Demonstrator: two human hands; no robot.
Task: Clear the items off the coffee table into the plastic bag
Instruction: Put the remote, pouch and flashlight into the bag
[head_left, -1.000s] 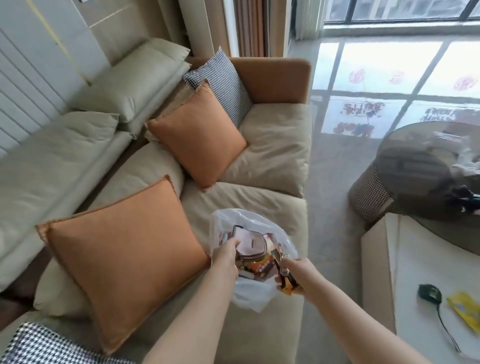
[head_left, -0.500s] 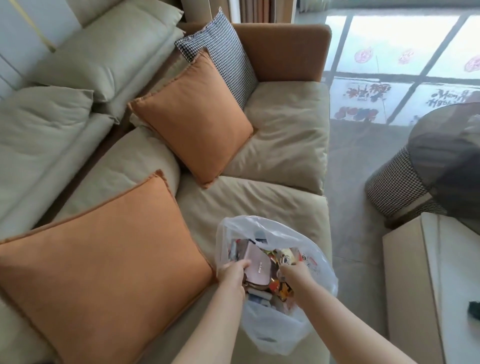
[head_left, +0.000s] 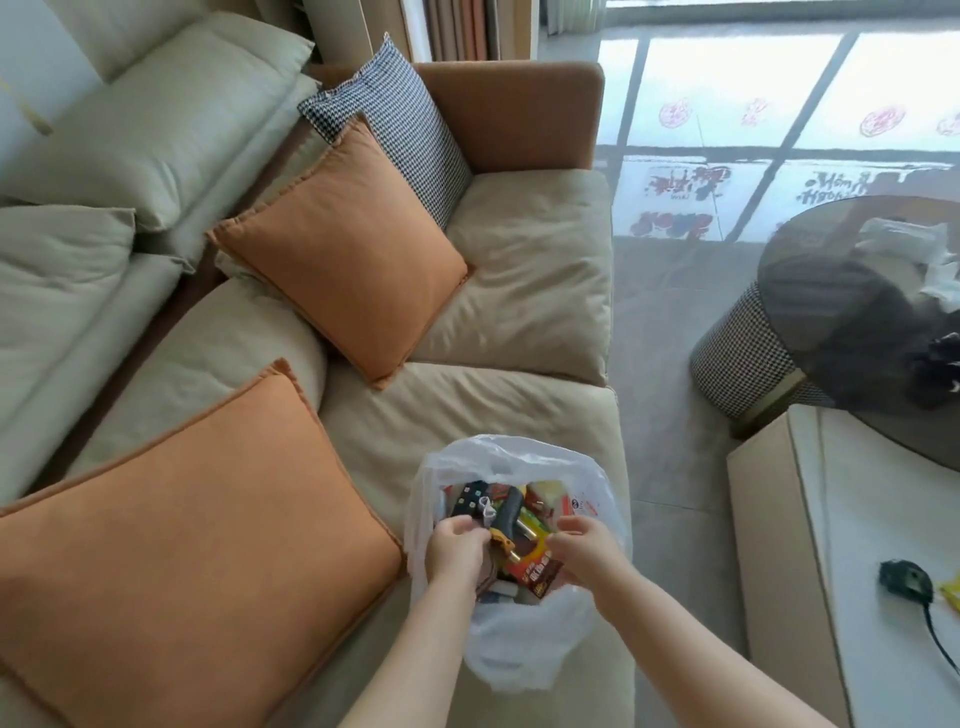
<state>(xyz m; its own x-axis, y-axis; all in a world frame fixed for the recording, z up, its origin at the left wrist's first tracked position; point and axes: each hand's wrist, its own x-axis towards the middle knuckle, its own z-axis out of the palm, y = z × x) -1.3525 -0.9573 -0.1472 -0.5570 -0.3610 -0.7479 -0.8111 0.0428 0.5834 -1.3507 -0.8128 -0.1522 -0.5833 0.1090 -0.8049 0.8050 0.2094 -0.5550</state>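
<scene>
Plastic, thin and see-through, makes up the bag (head_left: 519, 644) that sits on the sofa seat (head_left: 467, 410), just beside a big orange cushion (head_left: 182, 545). The bag is open at the top and looks quite full. Inside it are a black thing with bright buttons (head_left: 470, 500), a dark tool with a yellow end (head_left: 506, 525), a red packet (head_left: 537, 569) and other small bits that are too jumbled to name.

The left hand (head_left: 457, 551) is at the left side of the bag's mouth. Its fingers are curled in, and they seem to pinch the bag's edge or something just inside it; which one it is cannot be told. The right hand (head_left: 584, 553) is at the right side of the mouth, with fingers bent and close together, likely gripping that edge. Holding both sides like this keeps the floppy bag wide open and stops it tipping over on the soft seat.

The coffee table (head_left: 883, 519) is off to the right, well apart from the bag. A black thing with a cord (head_left: 904, 577) lies on it, and a bit of something yellow (head_left: 951, 592) shows at the picture's edge. So the job looks mostly done, but not finished. Those last things probably need to go in the bag too.
</scene>
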